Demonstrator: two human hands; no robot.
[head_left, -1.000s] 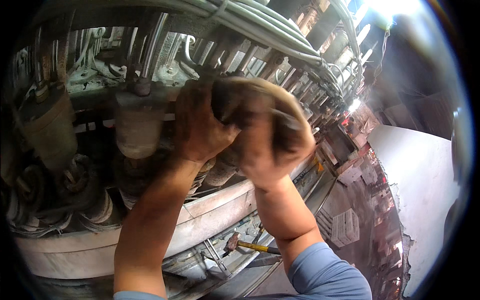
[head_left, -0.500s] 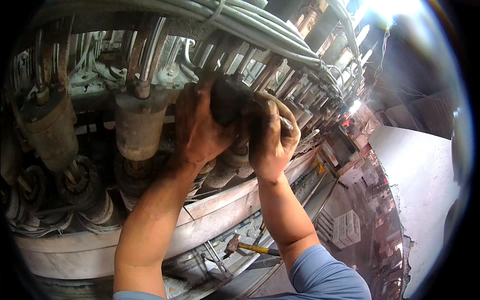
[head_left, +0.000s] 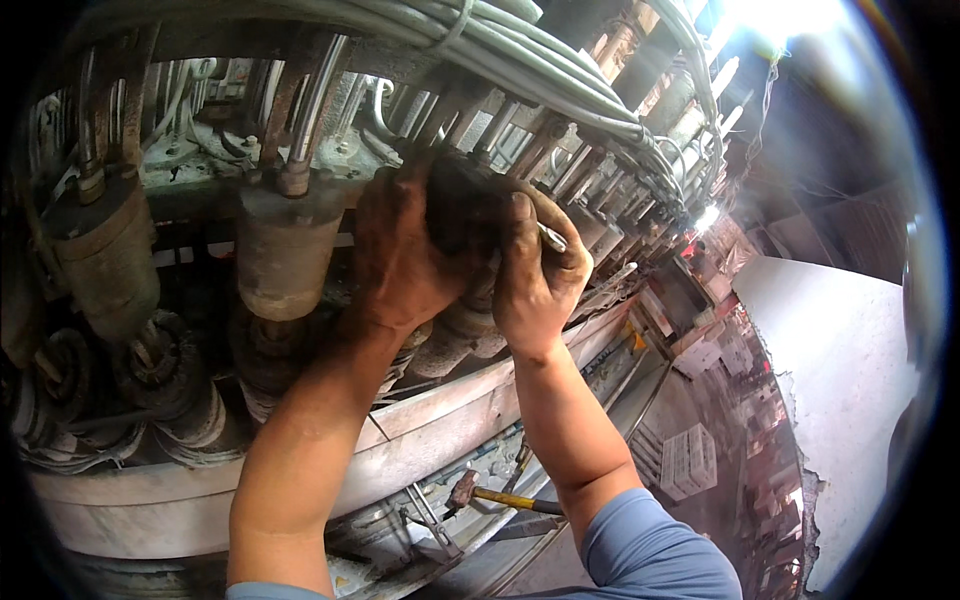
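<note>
My left hand is closed against the left side of a dark, grimy cylindrical part in the machine's row. Its fingertips disappear behind that part. On the other side, my right hand has its thumb and fingers closed around a slim metal tool, whose bright end sticks out past the thumb. The tool's kind and its far end are hidden by the fingers and shadow. Left of my hands hangs a similar grey cylinder beneath a shiny rod.
Grey cables run across above my hands. Below lies a pale stone-like rail. A hammer with a yellow handle rests under my right forearm. A white crate stands on the floor, and a large white slab is at the right.
My right hand has turned and moved slightly left, and the metal tool's bright end now points differently. My left hand keeps its place against the dark part. The view has shifted a little.
</note>
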